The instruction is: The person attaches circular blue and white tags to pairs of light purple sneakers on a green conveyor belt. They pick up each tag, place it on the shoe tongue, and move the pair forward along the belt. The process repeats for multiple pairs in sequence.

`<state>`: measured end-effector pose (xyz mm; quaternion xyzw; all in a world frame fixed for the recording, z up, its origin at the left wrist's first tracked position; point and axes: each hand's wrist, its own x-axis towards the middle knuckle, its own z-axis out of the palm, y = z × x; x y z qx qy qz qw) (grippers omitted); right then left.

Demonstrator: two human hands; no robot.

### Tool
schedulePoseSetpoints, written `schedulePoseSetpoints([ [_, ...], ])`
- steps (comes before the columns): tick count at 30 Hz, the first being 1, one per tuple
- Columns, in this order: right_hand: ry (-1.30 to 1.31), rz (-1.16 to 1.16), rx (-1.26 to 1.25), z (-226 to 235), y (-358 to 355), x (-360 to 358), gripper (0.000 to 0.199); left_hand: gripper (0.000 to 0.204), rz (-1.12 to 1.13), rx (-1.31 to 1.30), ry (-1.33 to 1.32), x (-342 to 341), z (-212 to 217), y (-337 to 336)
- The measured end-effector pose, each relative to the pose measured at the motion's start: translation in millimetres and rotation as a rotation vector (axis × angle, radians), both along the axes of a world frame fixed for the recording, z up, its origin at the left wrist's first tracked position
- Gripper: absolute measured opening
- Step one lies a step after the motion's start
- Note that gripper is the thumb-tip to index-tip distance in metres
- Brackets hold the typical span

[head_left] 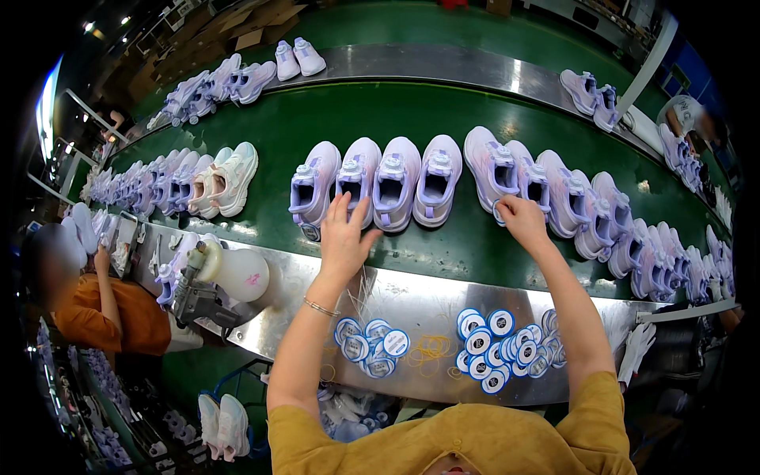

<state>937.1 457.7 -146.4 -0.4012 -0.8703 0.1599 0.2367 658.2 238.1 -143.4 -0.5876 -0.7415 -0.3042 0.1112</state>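
1. Two hands are reaching out over a green belt (443, 253) carrying rows of pale lilac shoes.
2. Four shoes (376, 184) are lying side by side in front of the person, heels toward them, so the openings and dial closures are facing up within easy reach.
3. The left hand (345, 236) is hovering with fingers spread wide and gripping nothing, its fingertips touching or just short of the heels of the second and third shoe; which, I cannot tell.
4. The right hand (522, 220) is curling closed at the heel of the next shoe (489, 168), and a thin pale loop is showing at its fingertips; it looks pinched between them, though what it is stays too small to tell.
5. Beyond that shoe more pairs (586, 207) are overlapping in a leaning row, running off to the right along the belt.
6. Round blue-and-white tags are lying in two heaps on the steel ledge (412, 305) just under the forearms, a small heap (372, 347) by the left arm and a larger heap (503, 348) by the right, placed where either hand can be dropping back to them.
7. Yellow rubber bands (431, 348) are lying between the heaps.
8. A co-worker in orange (111, 313) is sitting at far left, beside a tool with a white bulb (229, 273) resting on the ledge.
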Motion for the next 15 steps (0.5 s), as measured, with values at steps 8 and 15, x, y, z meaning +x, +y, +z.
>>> schedulePoseSetpoints([
  [8, 0.038, 0.045, -0.103, -2.1, -1.8, 4.7, 0.017, 0.064, 0.107, -0.101, -0.219, 1.7, 5.3, 22.6],
  [15, 0.179, 0.188, -0.206, 30.4, -52.4, -15.3, 0.015, 0.059, 0.146, 0.149, -0.562, -42.6, -9.9, -6.3],
])
